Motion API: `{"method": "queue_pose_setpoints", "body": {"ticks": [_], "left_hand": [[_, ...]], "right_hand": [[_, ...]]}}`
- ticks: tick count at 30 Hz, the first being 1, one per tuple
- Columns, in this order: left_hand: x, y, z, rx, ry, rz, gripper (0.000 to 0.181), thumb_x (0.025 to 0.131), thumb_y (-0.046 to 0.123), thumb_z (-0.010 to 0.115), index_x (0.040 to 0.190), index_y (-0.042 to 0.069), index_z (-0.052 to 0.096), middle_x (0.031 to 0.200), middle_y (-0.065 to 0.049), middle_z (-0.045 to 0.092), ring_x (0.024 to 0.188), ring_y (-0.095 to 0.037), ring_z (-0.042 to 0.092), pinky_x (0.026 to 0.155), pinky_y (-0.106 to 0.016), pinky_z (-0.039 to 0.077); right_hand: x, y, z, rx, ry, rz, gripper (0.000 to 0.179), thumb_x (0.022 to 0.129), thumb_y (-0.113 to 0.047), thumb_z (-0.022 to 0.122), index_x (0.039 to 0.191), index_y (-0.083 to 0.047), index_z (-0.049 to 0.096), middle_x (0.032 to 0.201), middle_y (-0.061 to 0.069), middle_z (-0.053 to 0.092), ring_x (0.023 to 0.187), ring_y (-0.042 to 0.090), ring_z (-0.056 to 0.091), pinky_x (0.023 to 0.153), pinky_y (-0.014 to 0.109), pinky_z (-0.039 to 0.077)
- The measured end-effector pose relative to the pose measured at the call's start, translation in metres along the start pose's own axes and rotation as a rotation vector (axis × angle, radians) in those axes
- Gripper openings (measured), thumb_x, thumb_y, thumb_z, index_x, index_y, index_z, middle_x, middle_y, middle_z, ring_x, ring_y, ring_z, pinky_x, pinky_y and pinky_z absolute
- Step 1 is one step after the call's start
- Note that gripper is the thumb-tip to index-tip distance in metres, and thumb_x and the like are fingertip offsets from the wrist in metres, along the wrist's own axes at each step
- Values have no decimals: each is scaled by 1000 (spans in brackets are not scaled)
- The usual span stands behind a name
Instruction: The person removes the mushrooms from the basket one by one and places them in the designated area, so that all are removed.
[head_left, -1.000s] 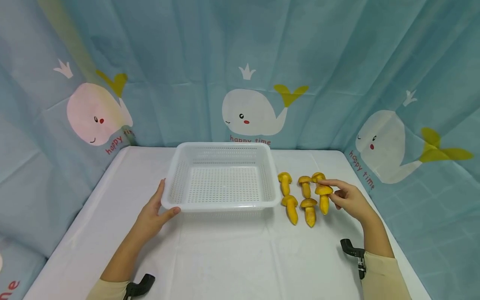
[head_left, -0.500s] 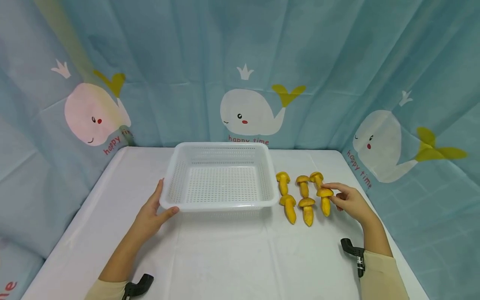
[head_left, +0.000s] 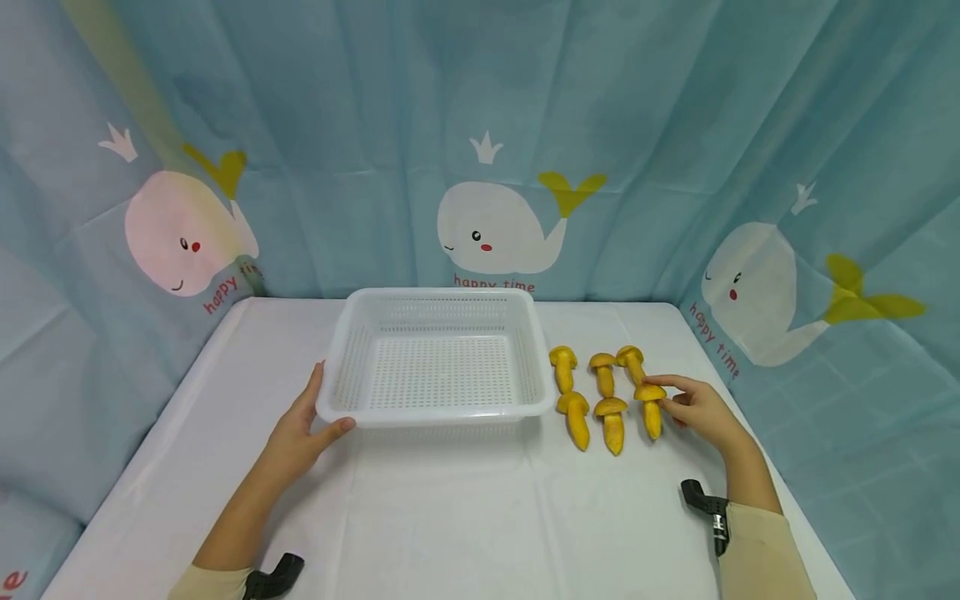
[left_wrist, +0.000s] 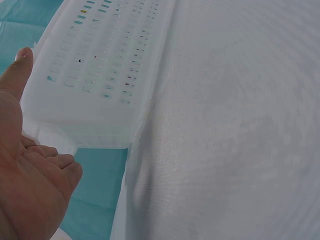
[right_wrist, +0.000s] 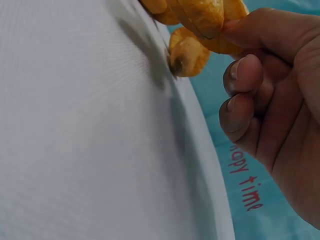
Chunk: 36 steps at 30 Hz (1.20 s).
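Note:
My left hand (head_left: pixel 296 442) grips the near left corner of a white plastic basket (head_left: pixel 435 414), thumb at the front rim and fingers along its left side. The left wrist view shows the perforated basket wall (left_wrist: pixel 95 107) beside the thumb. To the right, my right hand (head_left: pixel 701 408) pinches a yellow mushroom (head_left: pixel 652 417) just below its cap, its stem pointing toward me. Behind it lies another mushroom (head_left: pixel 631 360), its stem end right at the held one's cap. In the right wrist view, thumb and finger hold the yellow mushroom (right_wrist: pixel 205 17) near the table.
More yellow mushrooms lie in two rows beside the basket, among them a back left one (head_left: pixel 563 367), a front left one (head_left: pixel 576 419) and a front middle one (head_left: pixel 612 423). A white cloth (head_left: pixel 450 517) covers the table. Blue whale-print curtains (head_left: pixel 360 167) stand behind and at both sides.
My right hand has brought the pinched mushroom slightly toward me, so it sits in front of the back right one, which shows more. The left hand keeps its place on the basket.

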<state>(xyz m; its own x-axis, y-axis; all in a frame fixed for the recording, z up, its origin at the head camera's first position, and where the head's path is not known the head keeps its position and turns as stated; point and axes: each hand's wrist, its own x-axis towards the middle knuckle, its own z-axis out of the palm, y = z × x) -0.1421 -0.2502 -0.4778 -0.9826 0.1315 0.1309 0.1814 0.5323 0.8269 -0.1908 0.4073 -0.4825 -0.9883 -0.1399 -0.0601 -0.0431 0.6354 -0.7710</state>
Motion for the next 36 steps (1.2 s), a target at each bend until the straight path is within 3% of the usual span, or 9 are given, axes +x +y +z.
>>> {"method": "queue_pose_setpoints", "body": {"ticks": [6, 12, 19, 26, 36], "left_hand": [[0, 1, 0, 3, 0, -5, 111, 90, 26, 80, 164, 33, -2, 172, 0, 1, 156, -46, 9, 111, -79, 22], [2, 0, -2, 2, 6, 16, 110, 90, 26, 81, 163, 37, -1, 172, 3, 2, 157, -44, 10, 111, -79, 22], [1, 1, -1, 3, 5, -2, 111, 89, 27, 82, 164, 37, 0, 173, -3, 5, 157, -44, 10, 110, -80, 22], [2, -1, 0, 1, -1, -4, 111, 89, 28, 81, 163, 40, -1, 173, 1, 4, 157, -43, 8, 112, -80, 20], [2, 0, -2, 12, 4, 17, 110, 89, 25, 81, 164, 38, 2, 173, -2, 7, 156, -46, 12, 109, -81, 24]], "right_hand": [[0, 5, 3, 23, -12, 24, 41, 99, -14, 67, 140, -16, 63, 120, 19, 63, 56, 24, 54, 51, 30, 47], [1, 9, 5, 42, -15, 23, 41, 99, -15, 67, 140, -13, 62, 117, 18, 64, 55, 26, 55, 49, 30, 47], [2, 11, 5, 47, -39, 29, 41, 99, -17, 69, 139, -13, 63, 123, 19, 64, 55, 24, 55, 50, 29, 48], [0, 14, 4, 13, -48, 53, 41, 98, -20, 70, 138, -13, 64, 121, 18, 64, 56, 22, 56, 52, 28, 50], [-2, 16, 6, 32, -52, 42, 40, 98, -14, 70, 137, -12, 64, 125, 18, 65, 55, 22, 56, 52, 29, 52]]}}
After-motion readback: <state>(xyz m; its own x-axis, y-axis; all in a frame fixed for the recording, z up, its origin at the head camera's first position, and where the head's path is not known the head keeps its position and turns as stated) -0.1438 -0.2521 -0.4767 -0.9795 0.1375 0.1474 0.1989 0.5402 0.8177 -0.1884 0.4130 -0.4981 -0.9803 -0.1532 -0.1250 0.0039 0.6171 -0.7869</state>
